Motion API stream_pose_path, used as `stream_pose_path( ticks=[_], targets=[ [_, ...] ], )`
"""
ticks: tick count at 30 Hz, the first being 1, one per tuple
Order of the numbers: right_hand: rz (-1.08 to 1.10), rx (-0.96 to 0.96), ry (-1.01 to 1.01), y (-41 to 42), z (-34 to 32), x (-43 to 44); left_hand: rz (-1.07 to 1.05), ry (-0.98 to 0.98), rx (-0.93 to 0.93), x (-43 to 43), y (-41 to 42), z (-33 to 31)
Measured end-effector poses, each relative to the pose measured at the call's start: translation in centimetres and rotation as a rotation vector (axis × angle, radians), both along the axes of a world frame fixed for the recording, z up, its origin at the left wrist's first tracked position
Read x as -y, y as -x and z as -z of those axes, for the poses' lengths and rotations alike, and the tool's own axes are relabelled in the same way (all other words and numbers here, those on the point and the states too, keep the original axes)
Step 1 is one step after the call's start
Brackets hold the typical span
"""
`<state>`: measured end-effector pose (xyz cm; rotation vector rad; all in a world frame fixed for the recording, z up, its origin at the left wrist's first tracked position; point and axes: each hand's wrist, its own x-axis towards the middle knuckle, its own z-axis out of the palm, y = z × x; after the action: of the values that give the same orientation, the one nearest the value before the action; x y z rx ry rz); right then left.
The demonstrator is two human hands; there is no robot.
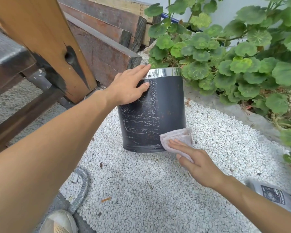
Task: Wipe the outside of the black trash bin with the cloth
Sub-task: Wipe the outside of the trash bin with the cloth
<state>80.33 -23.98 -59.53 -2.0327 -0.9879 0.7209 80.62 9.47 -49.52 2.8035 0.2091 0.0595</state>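
Note:
The black trash bin [165,105] with a shiny chrome rim stands upright on white gravel, its side streaked with soapy droplets. My left hand [129,86] lies flat against the bin's upper left side near the rim, fingers spread, steadying it. My right hand [193,162] presses a folded pinkish cloth [176,140] against the bin's lower right side near its base, fingers extended over the cloth.
White gravel [141,190] covers the ground around the bin. Wooden beams [97,36] and a bench frame stand at the left and behind. Leafy green plants [233,61] crowd the right. A corrugated hose [82,182] and my shoe [60,222] lie at bottom left; a grey packet [274,194] lies at the right.

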Motion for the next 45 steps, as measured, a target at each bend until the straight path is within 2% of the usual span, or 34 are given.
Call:
stream_pose_path(
  ticks=[5,8,11,16,22,26,29,34,45],
  targets=[
    [0.387,-0.422,-0.302,0.0,-1.9,-1.8,0.006,-0.002,0.005,-0.3,0.6,-0.3],
    [0.617,-0.627,-0.389,-1.7,-3.6,-3.8,0.012,-0.006,0.019,-0.5,0.8,-0.4],
    [0.710,-0.669,-0.477,-4.0,-5.9,-6.5,0.003,-0.002,0.021,-0.6,0.9,-0.3],
    [0.531,-0.347,-0.575,-6.3,-9.6,-11.6,-0.019,-0.023,0.074,0.0,1.2,0.3],
    [0.423,-0.015,-0.377,-8.1,-10.3,-16.0,-0.102,0.061,0.067,0.5,1.4,1.2],
    [0.192,0.290,-0.180,-8.8,-9.1,-16.1,-0.105,0.081,0.093,0.2,1.5,1.1],
    [0.083,0.516,-0.105,-9.0,-8.4,-15.8,-0.083,0.054,0.103,0.0,1.6,1.1],
    [0.007,0.602,-0.076,-8.9,-7.9,-15.4,-0.048,0.021,0.110,0.0,1.6,1.1],
    [-0.074,0.611,-0.003,-6.9,-6.8,-13.9,-0.032,0.017,0.066,-0.2,1.5,0.6]
  ],
)
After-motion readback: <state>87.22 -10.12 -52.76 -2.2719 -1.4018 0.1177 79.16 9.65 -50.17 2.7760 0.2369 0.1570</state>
